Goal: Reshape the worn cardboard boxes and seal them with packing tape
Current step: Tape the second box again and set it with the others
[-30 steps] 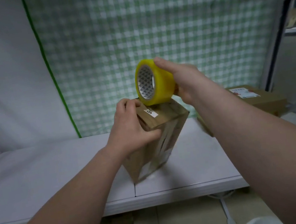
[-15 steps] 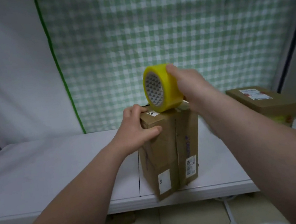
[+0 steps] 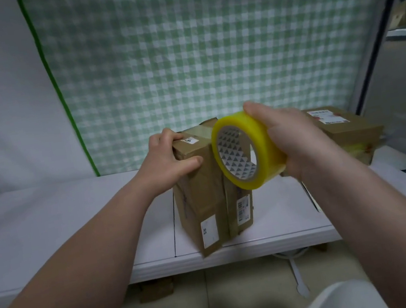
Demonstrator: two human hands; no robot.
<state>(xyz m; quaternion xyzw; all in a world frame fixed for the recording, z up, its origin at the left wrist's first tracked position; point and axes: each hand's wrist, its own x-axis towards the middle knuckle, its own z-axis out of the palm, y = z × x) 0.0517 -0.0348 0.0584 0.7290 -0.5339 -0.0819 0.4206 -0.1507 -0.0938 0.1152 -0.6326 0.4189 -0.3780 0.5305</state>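
A tall brown cardboard box stands upright near the front edge of the white table, with white labels on its front and a taped seam down the middle. My left hand grips its top left corner, thumb on the front face. My right hand holds a yellow roll of packing tape in front of the box's upper right part, its hole facing me. Whether a strip of tape runs from the roll to the box is not visible.
A second flat cardboard box with a shipping label lies on the table at the right, behind my right hand. A green checked cloth hangs behind the table. A window frame stands at the right. A cardboard scrap lies on the floor.
The box went from tilted to standing upright. My right hand brought the tape roll down from above the box's top to in front of its upper front face.
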